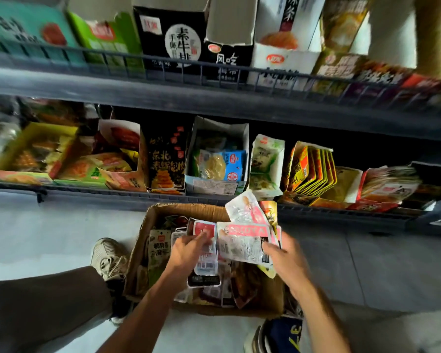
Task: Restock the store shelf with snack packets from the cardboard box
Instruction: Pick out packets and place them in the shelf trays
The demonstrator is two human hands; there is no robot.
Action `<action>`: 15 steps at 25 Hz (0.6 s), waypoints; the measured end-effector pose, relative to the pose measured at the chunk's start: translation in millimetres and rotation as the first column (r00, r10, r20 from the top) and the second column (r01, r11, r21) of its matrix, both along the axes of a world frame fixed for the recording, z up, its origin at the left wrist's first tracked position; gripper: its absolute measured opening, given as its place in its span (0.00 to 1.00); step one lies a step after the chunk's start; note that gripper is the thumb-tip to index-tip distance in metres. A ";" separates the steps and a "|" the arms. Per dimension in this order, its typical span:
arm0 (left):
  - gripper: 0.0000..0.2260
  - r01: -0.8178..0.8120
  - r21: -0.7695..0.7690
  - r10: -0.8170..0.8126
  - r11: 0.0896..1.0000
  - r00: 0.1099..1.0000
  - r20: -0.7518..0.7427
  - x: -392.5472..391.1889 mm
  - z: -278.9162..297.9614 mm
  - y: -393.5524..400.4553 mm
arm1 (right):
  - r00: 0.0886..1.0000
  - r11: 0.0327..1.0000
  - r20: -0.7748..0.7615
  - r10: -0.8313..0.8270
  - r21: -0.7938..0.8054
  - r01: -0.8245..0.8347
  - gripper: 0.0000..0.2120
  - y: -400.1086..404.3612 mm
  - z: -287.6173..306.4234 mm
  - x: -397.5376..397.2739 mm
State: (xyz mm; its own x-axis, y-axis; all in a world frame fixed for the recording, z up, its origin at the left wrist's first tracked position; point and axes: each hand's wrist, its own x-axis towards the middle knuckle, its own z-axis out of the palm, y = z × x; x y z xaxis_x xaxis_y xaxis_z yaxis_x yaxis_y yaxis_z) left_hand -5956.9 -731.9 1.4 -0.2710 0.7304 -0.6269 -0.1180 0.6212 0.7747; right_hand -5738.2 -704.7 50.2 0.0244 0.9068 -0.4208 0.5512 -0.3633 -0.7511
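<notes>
An open cardboard box [150, 225] stands on the floor in front of the shelf, full of loose snack packets. My right hand [287, 258] grips a fanned bunch of pink-and-clear snack packets [242, 240], with a yellow one among them, above the box's right side. My left hand [189, 250] reaches into the box and pinches a red-and-clear packet [205, 250] lying on the pile. The lower store shelf [138, 197] just beyond the box holds display cartons of snacks.
A dark upper shelf [163, 90] with a wire rail carries more snack cartons. My left leg and a beige shoe [107, 258] are left of the box, and a blue shoe [278, 335] is at its near right. Grey tiled floor lies on both sides.
</notes>
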 end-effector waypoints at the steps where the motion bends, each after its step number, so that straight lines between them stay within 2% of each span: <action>1: 0.19 -0.033 -0.023 0.034 0.999 0.999 0.042 1.8 12.5 1.8 | 0.992 0.993 0.112 0.049 0.098 -0.060 0.09 -5.5 1.8 -5.7; 3: 0.28 0.097 -0.006 -0.092 0.995 0.958 0.272 8.2 37.5 2.4 | 0.923 0.934 0.360 0.135 0.265 -0.240 0.16 -19.3 7.0 -23.8; 5: 0.32 0.182 0.116 -0.216 0.976 0.845 0.489 14.8 59.0 1.5 | 0.867 0.808 0.447 0.221 0.414 -0.420 0.25 -38.9 6.2 -46.8; 7: 0.37 0.082 0.180 -0.182 0.980 0.732 0.657 13.9 66.6 1.6 | 0.858 0.739 0.433 0.276 0.475 -0.478 0.34 -49.8 5.3 -63.6; 8: 0.38 -0.001 0.181 -0.135 0.983 0.664 0.735 10.0 69.3 2.5 | 0.857 0.725 0.425 0.290 0.486 -0.487 0.35 -49.3 5.9 -66.5; 10: 0.30 -0.141 0.156 -0.044 0.978 0.589 0.807 4.5 74.4 6.8 | 0.878 0.705 0.359 0.318 0.529 -0.472 0.34 -42.2 15.7 -66.3; 11: 0.23 -0.188 0.145 -0.011 0.971 0.574 0.818 1.6 73.8 10.2 | 0.897 0.710 0.269 0.351 0.549 -0.442 0.32 -37.5 23.4 -64.3; 13: 0.15 -0.225 0.149 0.028 0.963 0.632 0.774 1.4 77.7 17.2 | 0.918 0.743 0.056 0.392 0.569 -0.351 0.25 -26.1 38.3 -61.0; 15: 0.11 -0.186 0.178 0.003 0.966 0.699 0.715 4.3 87.1 23.2 | 0.953 0.718 0.026 0.301 0.652 -0.244 0.18 -14.6 46.4 -59.1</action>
